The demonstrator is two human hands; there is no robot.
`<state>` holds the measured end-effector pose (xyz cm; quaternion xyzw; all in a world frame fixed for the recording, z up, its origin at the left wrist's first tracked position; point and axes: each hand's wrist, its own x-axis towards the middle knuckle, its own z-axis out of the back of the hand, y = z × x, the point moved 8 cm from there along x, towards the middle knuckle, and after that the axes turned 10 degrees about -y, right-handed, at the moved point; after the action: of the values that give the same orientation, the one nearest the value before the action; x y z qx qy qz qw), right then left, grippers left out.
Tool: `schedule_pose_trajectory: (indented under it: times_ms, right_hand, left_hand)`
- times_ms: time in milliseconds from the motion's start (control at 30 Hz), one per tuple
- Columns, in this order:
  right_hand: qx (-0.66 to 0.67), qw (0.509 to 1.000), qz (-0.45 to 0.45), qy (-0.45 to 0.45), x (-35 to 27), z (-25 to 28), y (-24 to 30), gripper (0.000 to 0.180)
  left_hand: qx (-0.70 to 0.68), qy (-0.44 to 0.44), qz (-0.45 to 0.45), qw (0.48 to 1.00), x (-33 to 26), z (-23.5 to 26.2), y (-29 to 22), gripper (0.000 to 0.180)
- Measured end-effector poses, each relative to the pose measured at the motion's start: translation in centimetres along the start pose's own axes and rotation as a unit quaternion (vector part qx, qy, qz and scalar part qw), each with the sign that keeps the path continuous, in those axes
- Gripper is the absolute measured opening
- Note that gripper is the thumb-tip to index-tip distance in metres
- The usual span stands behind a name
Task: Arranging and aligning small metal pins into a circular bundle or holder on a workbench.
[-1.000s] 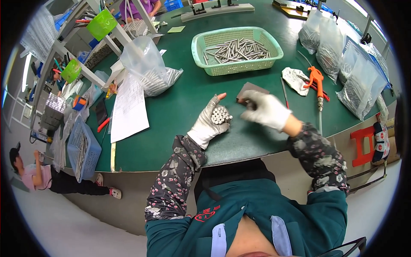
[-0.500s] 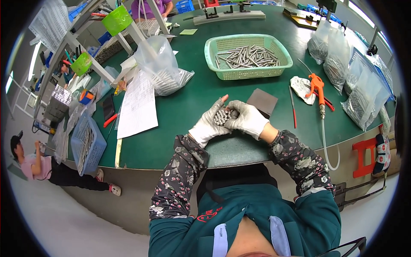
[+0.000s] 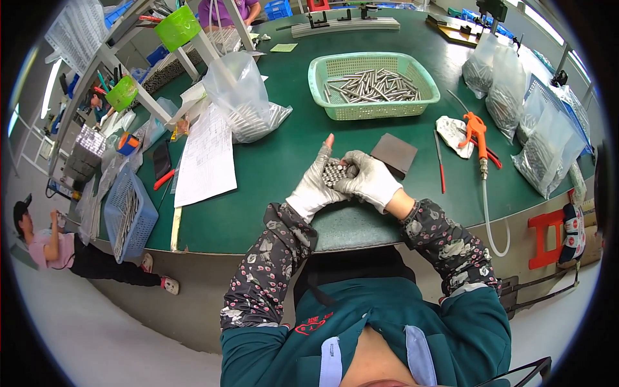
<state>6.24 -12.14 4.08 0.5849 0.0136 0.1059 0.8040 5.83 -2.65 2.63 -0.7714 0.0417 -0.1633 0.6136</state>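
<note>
A bundle of metal pins (image 3: 334, 173), its round ends facing up, is held between my two gloved hands over the near edge of the green table. My left hand (image 3: 312, 189) wraps the bundle from the left, thumb sticking up with a bare tip. From the right, my right hand (image 3: 373, 179) closes on the same bundle, its fingers curled against the pins. Beyond them stands a pale green basket (image 3: 374, 112) with many loose metal pins (image 3: 374, 85). A dark grey block (image 3: 394, 155) lies just past my right hand.
At right are a red-handled tool (image 3: 441, 162), a white cloth (image 3: 454, 135), an orange air gun (image 3: 476, 132) with its hose, and bags of parts (image 3: 548, 158). Paper sheets (image 3: 206, 161), a plastic bag (image 3: 238, 97) and a blue basket (image 3: 147, 222) are at left. Another person (image 3: 61, 248) stands left.
Both hands keep hold of the bundle, with only slight shifts of the fingers and the left thumb. The rest of the scene shows little change beyond a small shift of view.
</note>
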Motion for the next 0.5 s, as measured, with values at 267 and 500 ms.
schedule_pose_trajectory:
  times_ms: [267,500]
  right_hand:
    - [0.041,0.998,-0.034,0.044,-0.6,-0.2,0.2,0.042]
    - [0.031,0.999,-0.002,0.02,-0.6,0.3,-0.2,0.031]
  left_hand:
    - [-0.161,0.03,0.003,0.987,0.0,0.0,0.7,0.105]
    - [0.162,-0.008,-0.08,0.983,0.0,0.8,-0.3,0.1]
